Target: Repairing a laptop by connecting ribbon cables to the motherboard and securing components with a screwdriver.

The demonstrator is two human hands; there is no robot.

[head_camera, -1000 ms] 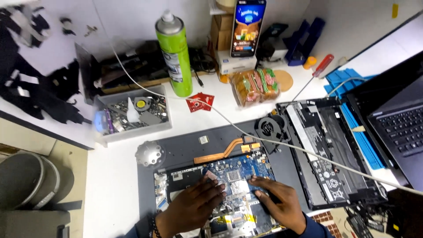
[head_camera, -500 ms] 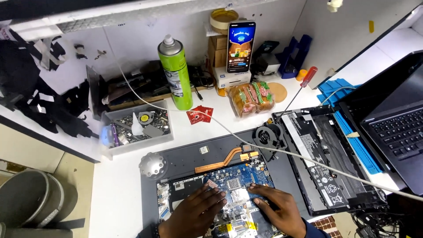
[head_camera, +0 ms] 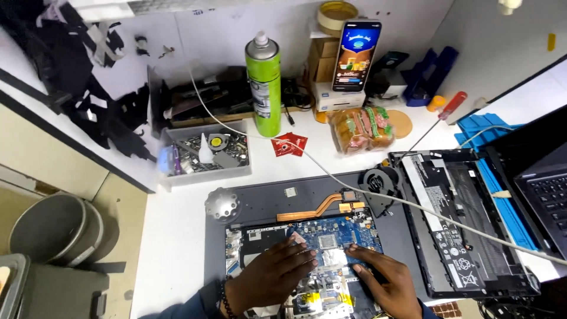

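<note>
Resting flat, fingers spread: left hand (head_camera: 269,277), right hand (head_camera: 384,280) on blue motherboard (head_camera: 331,236), gripping nothing.

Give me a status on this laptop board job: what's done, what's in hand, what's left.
Done: the laptop's bottom cover is off, so the blue circuit board and copper heat pipe lie bare. The black fan sits at the pipe's end. In hand: the left hand and right hand both press flat on the board, holding no tool. Left: the board is not lifted out, and the red-handled screwdriver lies untouched by the opened second laptop.
</note>
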